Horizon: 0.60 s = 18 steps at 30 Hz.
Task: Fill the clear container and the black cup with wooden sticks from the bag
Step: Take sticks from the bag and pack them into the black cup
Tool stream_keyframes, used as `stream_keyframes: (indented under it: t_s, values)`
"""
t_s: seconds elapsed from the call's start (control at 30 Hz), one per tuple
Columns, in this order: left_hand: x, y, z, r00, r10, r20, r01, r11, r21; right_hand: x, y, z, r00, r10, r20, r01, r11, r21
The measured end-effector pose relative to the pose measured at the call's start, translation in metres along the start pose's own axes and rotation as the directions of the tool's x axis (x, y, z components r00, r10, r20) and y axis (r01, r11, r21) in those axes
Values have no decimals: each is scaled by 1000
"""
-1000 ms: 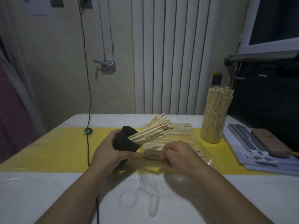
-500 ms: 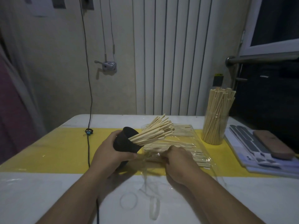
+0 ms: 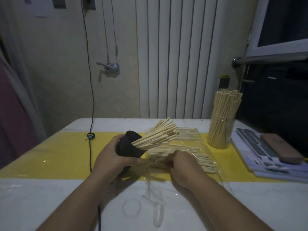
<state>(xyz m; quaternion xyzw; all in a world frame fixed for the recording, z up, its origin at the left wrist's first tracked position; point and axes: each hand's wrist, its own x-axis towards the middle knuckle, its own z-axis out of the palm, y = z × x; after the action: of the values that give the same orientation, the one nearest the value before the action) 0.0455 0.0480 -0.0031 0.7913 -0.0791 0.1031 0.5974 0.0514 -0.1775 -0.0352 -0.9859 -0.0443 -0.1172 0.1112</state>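
In the head view, the left hand [image 3: 113, 157] grips the black cup [image 3: 128, 147], mouth tilted toward 2 o'clock, while the nearer right hand [image 3: 181, 164] curls its fingers [image 3: 170, 158] at the bag [image 3: 196, 135] mouth over wooden sticks [image 3: 205, 162] lying roughly 9-to-3, the cup at its 10 o'clock, and I cannot tell whether it has a grip.

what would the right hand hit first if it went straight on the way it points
The right hand would likely meet the wooden sticks in the bag first, then the black cup in the left hand; depth unclear.
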Motion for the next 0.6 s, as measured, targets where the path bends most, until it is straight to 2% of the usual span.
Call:
stream_keyframes:
  t_s: [0.23, 0.43, 0.6]
  values:
    - [0, 1, 0, 1000, 5, -8, -4, 1000, 30, 0, -1, 0, 996, 76, 44, -78, 995, 63]
    - [0, -1, 0, 1000, -6, -9, 7, 999, 33, 1, 1, -6, 979, 98, 178, -110, 992, 57]
    - [0, 0, 0, 1000, -13, -20, 14, 1000, 27, -2, 1, -5, 981, 100, 167, -113, 991, 72]
